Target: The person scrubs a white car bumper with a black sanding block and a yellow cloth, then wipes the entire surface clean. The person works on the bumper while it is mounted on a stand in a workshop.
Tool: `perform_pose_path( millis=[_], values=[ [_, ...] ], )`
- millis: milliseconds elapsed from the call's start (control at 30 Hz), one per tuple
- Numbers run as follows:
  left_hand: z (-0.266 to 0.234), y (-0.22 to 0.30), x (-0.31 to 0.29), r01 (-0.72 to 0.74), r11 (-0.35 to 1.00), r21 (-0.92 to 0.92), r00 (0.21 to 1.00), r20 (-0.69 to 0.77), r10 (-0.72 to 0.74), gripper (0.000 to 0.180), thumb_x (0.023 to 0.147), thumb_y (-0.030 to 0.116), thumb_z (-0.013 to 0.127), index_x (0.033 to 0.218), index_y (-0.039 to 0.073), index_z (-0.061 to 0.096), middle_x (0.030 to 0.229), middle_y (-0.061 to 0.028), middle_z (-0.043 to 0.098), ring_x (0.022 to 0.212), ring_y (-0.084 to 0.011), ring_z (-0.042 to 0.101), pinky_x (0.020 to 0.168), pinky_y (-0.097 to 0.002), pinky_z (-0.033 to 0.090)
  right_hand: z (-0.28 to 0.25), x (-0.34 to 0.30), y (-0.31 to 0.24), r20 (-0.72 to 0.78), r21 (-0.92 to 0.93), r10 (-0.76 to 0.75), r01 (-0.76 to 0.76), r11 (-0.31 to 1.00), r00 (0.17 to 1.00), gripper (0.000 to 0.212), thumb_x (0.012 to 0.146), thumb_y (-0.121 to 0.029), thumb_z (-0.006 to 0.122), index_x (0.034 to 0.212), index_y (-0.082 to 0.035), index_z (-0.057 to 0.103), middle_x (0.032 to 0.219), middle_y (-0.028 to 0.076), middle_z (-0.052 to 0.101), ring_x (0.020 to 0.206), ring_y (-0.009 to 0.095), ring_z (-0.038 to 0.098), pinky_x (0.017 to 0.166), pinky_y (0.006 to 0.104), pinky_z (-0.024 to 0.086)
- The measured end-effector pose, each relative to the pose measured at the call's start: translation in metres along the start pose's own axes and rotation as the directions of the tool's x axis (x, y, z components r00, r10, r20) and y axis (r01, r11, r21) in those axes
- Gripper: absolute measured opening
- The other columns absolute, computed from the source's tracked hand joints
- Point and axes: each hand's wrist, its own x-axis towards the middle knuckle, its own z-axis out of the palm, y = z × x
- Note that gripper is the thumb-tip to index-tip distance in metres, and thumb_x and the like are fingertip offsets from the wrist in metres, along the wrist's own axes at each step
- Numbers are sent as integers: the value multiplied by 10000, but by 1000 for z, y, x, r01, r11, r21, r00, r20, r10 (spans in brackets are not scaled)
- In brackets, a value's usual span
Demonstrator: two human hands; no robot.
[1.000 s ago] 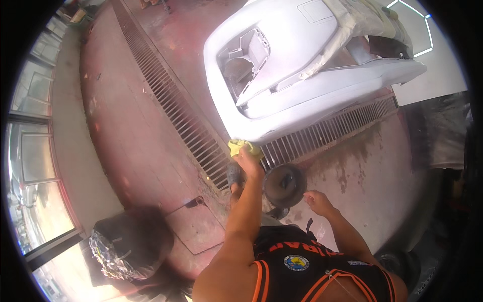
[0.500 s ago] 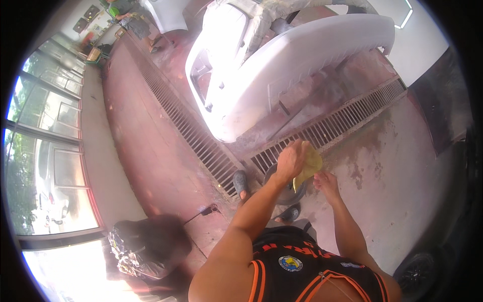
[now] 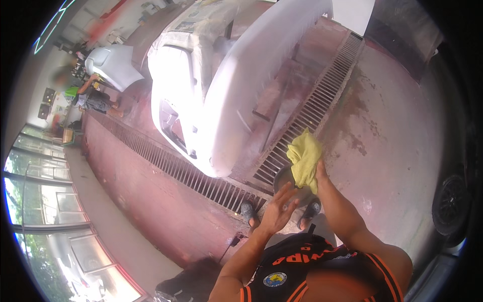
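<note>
My right hand [image 3: 321,172] grips a crumpled yellow cloth [image 3: 305,155], which stands up above the fingers and covers part of them. Lower and to the left is my left hand [image 3: 278,209], its fingers stretched out and apart, with nothing in it. Beneath both hands a dark round bucket [image 3: 283,177] sits on the floor by my feet, partly hidden by the cloth and my hands. Beyond the cloth, a large white car bumper [image 3: 236,95] is propped up at a slant, apart from my hands.
Metal floor grates run to the left [image 3: 166,155] and to the far right [image 3: 322,100], meeting near my feet. A masked, white car body part [image 3: 176,65] stands behind the bumper. Another person [image 3: 93,98] works at a white panel [image 3: 113,68]. A car wheel [image 3: 451,204] is at right.
The yellow cloth has passed from my left hand to my right. My left hand has drawn back, its fingers spread. The whole view has turned, swinging the bumper to the left.
</note>
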Motion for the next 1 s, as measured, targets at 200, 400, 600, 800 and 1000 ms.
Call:
perform_pose_path(
  millis=[200,400,600,800,1000],
  values=[
    [-125,-127,-111,428,904,-16,903,34,-427,347,990,273,648,1190,-8,687,1082,-164,722,911,-231,702,791,-342,546,182,87,-48,175,-426,-462,490,761,869,359,991,-191,645,1295,-47,516,1120,44,602,986,131,605,848,297,529],
    [-277,-205,-157,522,849,81,851,-106,-514,303,965,218,667,1161,-12,698,1039,-161,735,882,-257,718,779,-355,565,292,184,-11,-8,-767,-861,549,332,509,435,813,-34,602,1242,1,544,1246,244,525,1211,443,486,1030,479,395],
    [-336,-206,-114,521,853,-14,838,-182,-514,251,977,186,634,1115,-12,704,975,-125,722,861,-182,705,706,-300,544,277,94,201,-312,-374,-676,568,733,668,501,849,-128,697,1308,-60,506,1299,182,491,1234,364,462,1047,469,400],
    [-321,-199,-75,596,802,44,803,1,-597,285,985,209,631,1155,-12,689,986,-102,715,899,-178,682,743,-303,529,230,71,280,-297,-17,-425,440,898,855,757,906,-323,713,1487,-59,304,1433,159,370,1332,310,399,1178,421,291],
    [-304,-172,-60,684,729,26,726,74,-683,314,984,206,645,1199,-22,673,1037,-111,709,938,-173,660,805,-307,524,204,156,175,-439,-157,-243,192,969,865,598,1012,-382,512,1484,-45,366,1410,179,427,1346,302,393,1161,386,297]
  ],
)
